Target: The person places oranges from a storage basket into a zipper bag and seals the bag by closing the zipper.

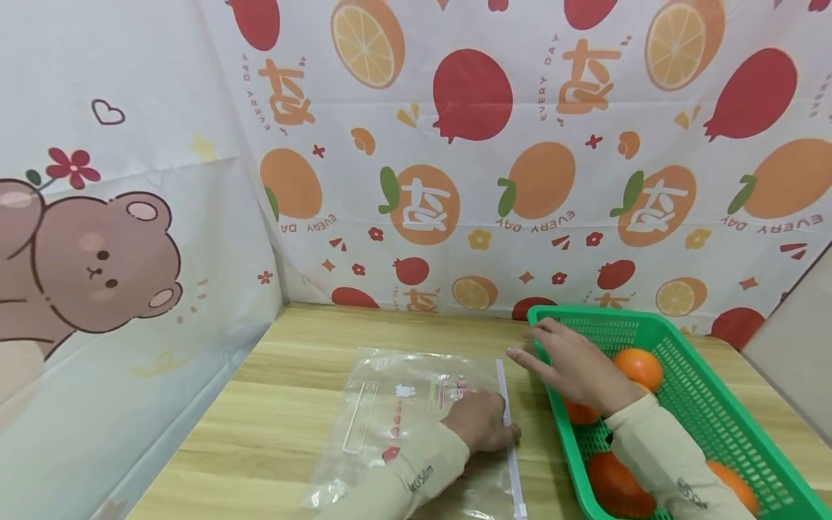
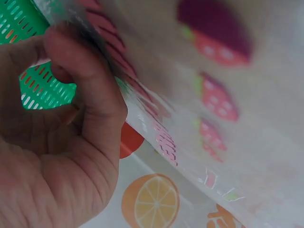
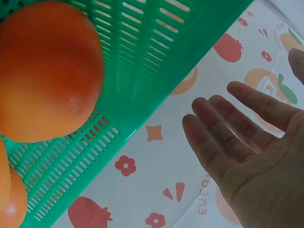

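Note:
A clear zip bag [image 1: 370,419] printed with strawberries lies flat on the wooden table, its lilac slider strip [image 1: 501,375] along the right side. My left hand [image 1: 479,420] grips the bag's edge by that strip; in the left wrist view, the curled fingers [image 2: 97,80] pinch the film. Above the left rim of a green plastic basket [image 1: 564,433], my right hand [image 1: 575,365] is held with its fingers extended and nothing in them. Orange round fruits, including one at the back [image 1: 638,368] and one nearer the front [image 1: 617,484], lie inside the basket.
The wooden table [image 1: 240,433] meets a fruit-patterned cloth [image 1: 364,253] at the back. A white cloth with a printed bear [image 1: 104,267] hangs along the left. The basket takes up the table's right part, with raised slotted walls.

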`<state>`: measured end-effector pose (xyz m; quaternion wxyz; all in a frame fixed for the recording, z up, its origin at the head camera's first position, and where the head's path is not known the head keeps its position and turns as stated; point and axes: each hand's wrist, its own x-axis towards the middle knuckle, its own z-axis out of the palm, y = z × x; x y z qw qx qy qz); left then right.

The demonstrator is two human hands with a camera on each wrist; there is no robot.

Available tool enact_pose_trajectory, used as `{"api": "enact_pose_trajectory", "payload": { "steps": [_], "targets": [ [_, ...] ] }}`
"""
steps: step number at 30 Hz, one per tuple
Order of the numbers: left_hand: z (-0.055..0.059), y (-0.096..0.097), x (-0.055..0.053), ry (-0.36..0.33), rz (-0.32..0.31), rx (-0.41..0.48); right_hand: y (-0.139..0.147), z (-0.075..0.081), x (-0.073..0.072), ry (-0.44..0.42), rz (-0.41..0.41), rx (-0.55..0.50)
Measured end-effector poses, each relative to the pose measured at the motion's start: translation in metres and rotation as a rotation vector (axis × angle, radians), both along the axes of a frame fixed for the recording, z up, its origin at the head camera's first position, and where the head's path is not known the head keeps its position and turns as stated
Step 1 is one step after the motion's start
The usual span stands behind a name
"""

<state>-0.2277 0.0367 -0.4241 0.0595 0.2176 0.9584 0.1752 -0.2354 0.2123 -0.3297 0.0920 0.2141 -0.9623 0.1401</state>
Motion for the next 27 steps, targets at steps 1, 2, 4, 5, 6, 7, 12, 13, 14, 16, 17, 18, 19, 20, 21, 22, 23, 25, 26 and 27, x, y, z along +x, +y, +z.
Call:
{"api": "enact_pose_trajectory", "payload": {
  "steps": [1,2,4,5,6,7,12,13,14,16,17,18,19,20,21,22,23,25,26,27],
  "targets": [
    [-0.001,0.000,0.001,0.000,-0.003,-0.006,-0.001,-0.001,0.001,-0.007,0.000,0.001],
    [-0.003,0.001,0.001,-0.002,-0.004,-0.006,-0.001,-0.001,0.002,-0.018,0.000,0.002],
    [-0.004,0.001,0.003,-0.016,-0.003,0.002,-0.003,-0.003,0.004,-0.045,0.005,0.003],
    [-0.005,0.000,0.003,-0.022,-0.002,0.008,-0.003,-0.003,0.005,-0.057,0.008,0.004],
    [-0.004,0.000,0.003,-0.033,0.000,0.016,-0.004,-0.003,0.005,-0.068,0.011,0.004],
    [-0.004,-0.001,0.003,-0.043,0.004,0.029,-0.004,-0.003,0.005,-0.077,0.015,0.003],
    [0.002,-0.005,-0.001,-0.053,0.015,0.093,-0.006,0.001,0.003,-0.063,0.067,0.046],
    [0.003,-0.006,-0.002,-0.048,0.013,0.105,-0.006,0.001,0.003,-0.056,0.082,0.060],
    [0.003,-0.007,-0.003,-0.041,0.010,0.119,-0.006,0.001,0.003,-0.048,0.099,0.072],
    [0.003,-0.010,-0.004,-0.022,0.001,0.158,-0.007,0.001,0.003,-0.028,0.129,0.095],
    [0.003,-0.011,-0.005,-0.012,-0.004,0.181,-0.007,0.001,0.003,-0.011,0.143,0.106],
    [0.003,-0.013,-0.005,-0.005,-0.009,0.206,-0.007,0.001,0.003,0.009,0.154,0.112],
    [0.003,-0.015,-0.006,0.012,-0.015,0.226,-0.008,0.000,0.003,0.027,0.166,0.116],
    [0.004,-0.017,-0.007,0.026,-0.020,0.249,-0.008,0.000,0.004,0.041,0.173,0.118],
    [0.005,-0.018,-0.007,0.043,-0.024,0.269,-0.008,0.000,0.004,0.056,0.178,0.119],
    [0.006,-0.020,-0.008,0.055,-0.028,0.289,-0.008,-0.001,0.005,0.069,0.181,0.120],
    [0.008,-0.022,-0.008,0.062,-0.029,0.309,-0.008,-0.001,0.005,0.080,0.186,0.120],
    [0.013,-0.024,-0.007,0.103,-0.033,0.332,-0.008,-0.002,0.007,0.081,0.180,0.120],
    [0.015,-0.025,-0.007,0.119,-0.035,0.341,-0.008,-0.002,0.007,0.076,0.175,0.120],
    [0.018,-0.026,-0.007,0.134,-0.034,0.345,-0.009,-0.002,0.007,0.070,0.170,0.119]
  ]
}}
